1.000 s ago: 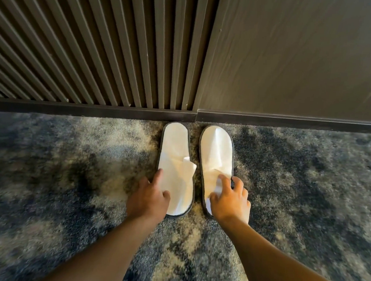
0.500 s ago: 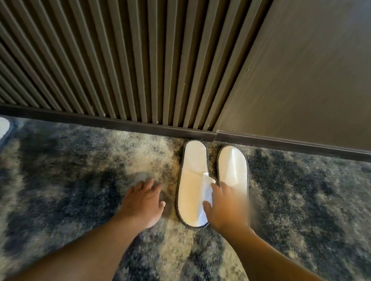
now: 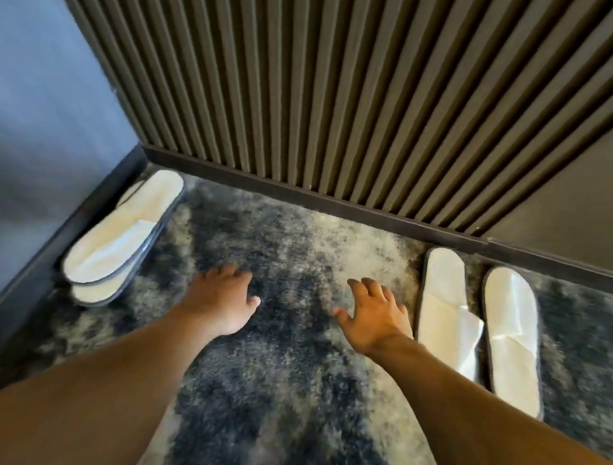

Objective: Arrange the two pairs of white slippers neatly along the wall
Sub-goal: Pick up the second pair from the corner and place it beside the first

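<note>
One pair of white slippers lies side by side on the carpet at the right, the left slipper point(image 3: 445, 313) and the right slipper point(image 3: 511, 333), one end of each toward the slatted wall point(image 3: 345, 88). A second pair point(image 3: 121, 239) is stacked one on the other in the left corner, along the blue wall's skirting. My left hand point(image 3: 219, 299) hovers over the carpet between the pairs, fingers spread, holding nothing. My right hand point(image 3: 373, 316) is also open and empty, just left of the right-hand pair and not touching it.
Mottled grey and dark carpet point(image 3: 280, 358) covers the floor. A dark skirting board point(image 3: 336, 201) runs under the slatted wall, meeting a blue wall point(image 3: 33, 100) at the left corner. A smooth dark panel point(image 3: 575, 198) stands at the far right.
Both hands have let go of the right-hand pair and moved left over the carpet. The view has swung left, bringing the stacked pair in the corner fully into sight.
</note>
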